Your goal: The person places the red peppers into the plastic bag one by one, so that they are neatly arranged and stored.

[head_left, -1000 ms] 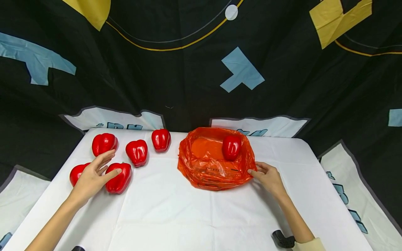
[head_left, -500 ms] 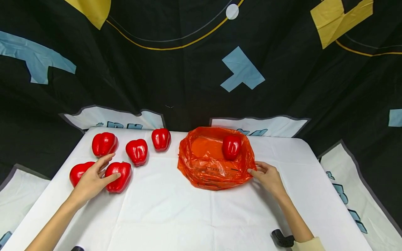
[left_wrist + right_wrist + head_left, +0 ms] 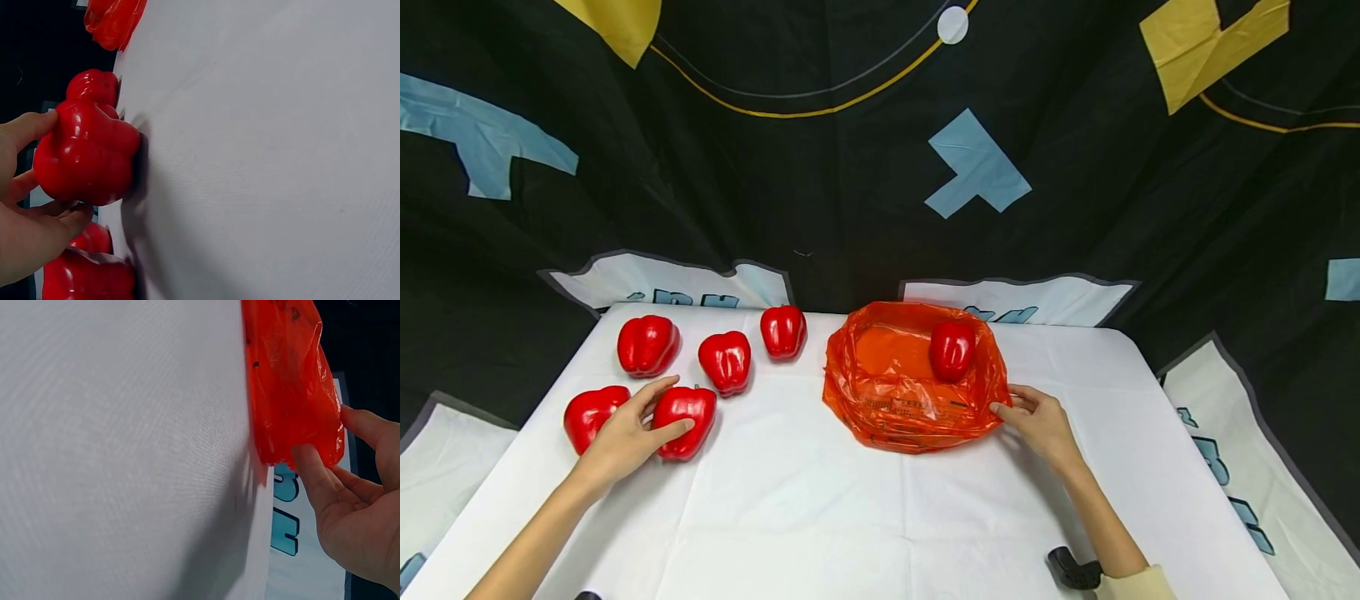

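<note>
My left hand [image 3: 625, 437] has its thumb and fingers around a glossy red bell pepper [image 3: 691, 417] at the left of the table. In the left wrist view the thumb lies against one side of that pepper [image 3: 87, 153], with fingers curled at the opposite side. Right of centre sits an orange-red plastic bag [image 3: 887, 417], its mouth spread wide and its rim rolled down. One red bell pepper [image 3: 952, 352] lies inside it. My right hand [image 3: 1045, 425] pinches the bag's right edge between thumb and fingers, as the right wrist view of the bag [image 3: 294, 381] also shows.
Beside my left hand lies another red pepper [image 3: 591, 410], partly covered by it. Farther back are a pepper [image 3: 648, 346], a second pepper [image 3: 726, 362] and a third pepper [image 3: 783, 332]. A black object [image 3: 1073, 571] is by my right forearm. A dark cloth [image 3: 850, 183] hangs behind the white table [image 3: 925, 517].
My left hand has come down and slightly right, closing its thumb and fingers about the nearest red bell pepper. The right hand stays on the bag's edge.
</note>
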`<action>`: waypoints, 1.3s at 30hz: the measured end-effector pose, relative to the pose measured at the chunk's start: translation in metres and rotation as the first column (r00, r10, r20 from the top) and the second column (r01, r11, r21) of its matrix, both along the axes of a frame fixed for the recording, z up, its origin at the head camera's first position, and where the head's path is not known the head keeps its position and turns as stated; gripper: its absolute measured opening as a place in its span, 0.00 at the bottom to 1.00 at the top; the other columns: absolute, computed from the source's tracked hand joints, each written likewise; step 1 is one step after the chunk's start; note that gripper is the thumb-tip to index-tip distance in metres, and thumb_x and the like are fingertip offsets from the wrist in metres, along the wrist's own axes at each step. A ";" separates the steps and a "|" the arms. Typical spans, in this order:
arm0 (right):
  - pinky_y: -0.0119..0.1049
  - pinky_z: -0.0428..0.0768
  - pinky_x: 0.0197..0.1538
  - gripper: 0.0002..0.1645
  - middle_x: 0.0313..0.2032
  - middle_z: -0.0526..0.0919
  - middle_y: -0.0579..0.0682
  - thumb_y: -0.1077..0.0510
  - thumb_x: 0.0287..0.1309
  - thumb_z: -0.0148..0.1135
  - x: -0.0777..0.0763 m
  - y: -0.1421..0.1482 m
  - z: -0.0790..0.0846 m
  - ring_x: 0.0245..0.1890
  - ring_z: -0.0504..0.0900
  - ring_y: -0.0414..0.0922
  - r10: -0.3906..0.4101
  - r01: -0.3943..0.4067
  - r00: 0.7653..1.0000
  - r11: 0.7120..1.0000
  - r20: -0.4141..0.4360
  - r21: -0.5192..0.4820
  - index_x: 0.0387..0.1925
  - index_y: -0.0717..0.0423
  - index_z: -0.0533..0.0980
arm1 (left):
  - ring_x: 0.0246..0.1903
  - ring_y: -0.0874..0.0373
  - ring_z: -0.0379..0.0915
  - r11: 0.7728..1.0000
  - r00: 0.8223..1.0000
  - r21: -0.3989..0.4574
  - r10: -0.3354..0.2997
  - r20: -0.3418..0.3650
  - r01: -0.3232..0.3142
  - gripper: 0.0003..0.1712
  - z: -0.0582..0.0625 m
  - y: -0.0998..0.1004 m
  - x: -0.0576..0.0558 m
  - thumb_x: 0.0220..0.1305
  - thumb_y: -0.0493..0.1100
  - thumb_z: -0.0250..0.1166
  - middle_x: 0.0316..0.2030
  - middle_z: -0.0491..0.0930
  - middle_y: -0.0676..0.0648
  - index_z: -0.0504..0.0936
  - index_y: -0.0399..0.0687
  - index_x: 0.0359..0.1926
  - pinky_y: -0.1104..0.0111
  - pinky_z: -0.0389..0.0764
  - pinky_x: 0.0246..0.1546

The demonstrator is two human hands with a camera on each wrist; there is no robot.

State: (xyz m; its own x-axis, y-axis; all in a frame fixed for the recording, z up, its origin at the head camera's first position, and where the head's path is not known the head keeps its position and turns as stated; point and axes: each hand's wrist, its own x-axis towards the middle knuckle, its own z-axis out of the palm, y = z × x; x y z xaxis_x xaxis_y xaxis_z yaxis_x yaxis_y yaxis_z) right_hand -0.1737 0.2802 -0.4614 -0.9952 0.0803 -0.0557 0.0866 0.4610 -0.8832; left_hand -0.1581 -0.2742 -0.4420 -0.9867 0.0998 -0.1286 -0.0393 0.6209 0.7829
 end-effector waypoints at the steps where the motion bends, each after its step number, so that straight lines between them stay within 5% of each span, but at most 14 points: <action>1: 0.25 0.79 0.43 0.34 0.48 0.84 0.63 0.52 0.62 0.70 0.000 0.000 0.000 0.46 0.85 0.52 0.000 0.000 1.000 1.000 -0.001 -0.001 0.61 0.71 0.72 | 0.63 0.23 0.52 1.000 1.000 0.003 0.002 0.002 -0.002 0.50 0.000 0.000 0.000 0.64 0.47 0.70 0.67 0.54 0.24 0.51 0.35 0.76 0.44 0.83 0.42; 24: 0.25 0.79 0.43 0.33 0.48 0.84 0.63 0.53 0.61 0.70 -0.001 0.000 0.000 0.46 0.86 0.51 0.007 -0.008 1.000 1.000 -0.014 -0.006 0.60 0.71 0.73 | 0.60 0.23 0.56 0.999 1.000 -0.039 -0.009 0.015 0.010 0.48 0.004 0.003 0.006 0.62 0.46 0.71 0.65 0.57 0.24 0.55 0.38 0.75 0.47 0.84 0.39; 39: 0.24 0.79 0.43 0.33 0.48 0.84 0.63 0.53 0.61 0.70 -0.001 0.000 0.000 0.47 0.85 0.52 -0.002 0.002 1.000 1.000 -0.008 -0.003 0.61 0.70 0.73 | 0.64 0.28 0.56 0.984 0.997 0.176 -0.001 -0.071 0.014 0.46 0.027 0.046 -0.001 0.62 0.47 0.71 0.69 0.56 0.30 0.58 0.47 0.76 0.45 0.82 0.44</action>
